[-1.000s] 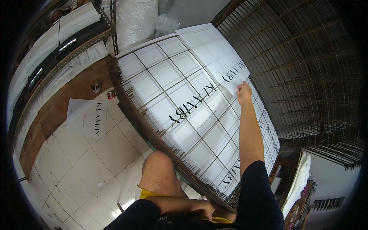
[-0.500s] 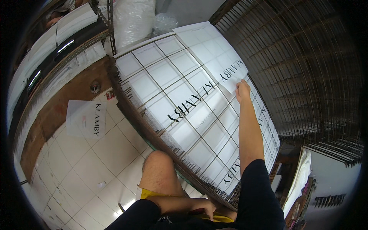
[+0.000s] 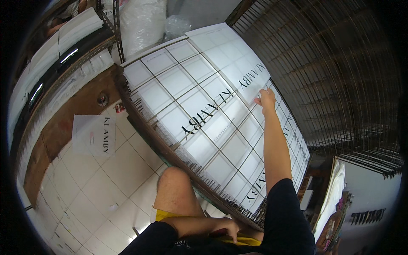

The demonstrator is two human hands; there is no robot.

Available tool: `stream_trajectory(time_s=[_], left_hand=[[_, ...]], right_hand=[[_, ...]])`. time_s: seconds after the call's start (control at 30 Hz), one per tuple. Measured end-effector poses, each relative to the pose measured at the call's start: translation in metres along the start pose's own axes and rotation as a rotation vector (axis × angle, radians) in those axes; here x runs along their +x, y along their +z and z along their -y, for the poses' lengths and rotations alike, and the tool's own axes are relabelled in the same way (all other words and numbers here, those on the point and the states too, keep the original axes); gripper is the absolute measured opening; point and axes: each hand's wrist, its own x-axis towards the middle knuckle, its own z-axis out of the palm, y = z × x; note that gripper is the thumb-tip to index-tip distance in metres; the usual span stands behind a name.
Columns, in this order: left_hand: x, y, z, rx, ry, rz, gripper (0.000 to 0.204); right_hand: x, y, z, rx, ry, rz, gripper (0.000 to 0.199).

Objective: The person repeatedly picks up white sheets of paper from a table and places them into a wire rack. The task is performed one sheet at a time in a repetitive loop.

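My right hand (image 3: 267, 101) reaches out over the wire rack (image 3: 183, 100), at the near corner of a translucent white bag-like sheet (image 3: 231, 53) with black lettering. Its thumb and fingers are apart, and the sheet lies on top of the wires. Under the wire grid, more white sheets (image 3: 165, 100) with black print show through. Down in my lap, my left hand (image 3: 230, 229) has its fingers bent beside a dark red thing (image 3: 219, 232); what it holds is mostly hidden.
Raised wire racks (image 3: 340, 72) lean up at the right. Another printed sheet (image 3: 91, 135) lies at the left, partly over the tiled floor (image 3: 123, 170). A shelf with white stacks (image 3: 80, 27) and a large plastic-wrapped white bundle (image 3: 142, 27) stand at the back left.
The sheet's near corner, pinched and slightly lifted before, has settled onto the rack. My right hand's fingers have let go and spread. My left hand stays in my lap.
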Motion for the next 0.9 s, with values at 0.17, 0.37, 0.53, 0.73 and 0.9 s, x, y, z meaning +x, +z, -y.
stream_trajectory(time_s=[0.17, 0.37, 0.53, 0.73, 0.9], left_hand=[[-0.014, -0.007, -0.009, 0.073, -0.020, -0.026, 0.066], [-0.004, 0.003, 0.008, 0.011, -0.016, -0.009, 0.065], [0.007, 0.011, 0.013, 0.113, -0.101, 0.072, 0.069], [0.007, 0.020, 0.022, 0.236, -0.272, -0.058, 0.064], [0.009, 0.030, 0.036, 0.239, -0.421, -0.050, 0.060]], right_hand=[[-0.058, -0.064, -0.008, -0.415, -0.575, -0.201, 0.049], [-0.158, -0.215, -0.054, -0.502, -0.507, -0.248, 0.048], [-0.240, -0.379, -0.123, -0.538, -0.323, -0.641, 0.040], [-0.357, -0.514, -0.168, -0.972, -0.249, -1.124, 0.032], [-0.419, -0.565, -0.238, -1.072, -0.150, -1.057, 0.043]])
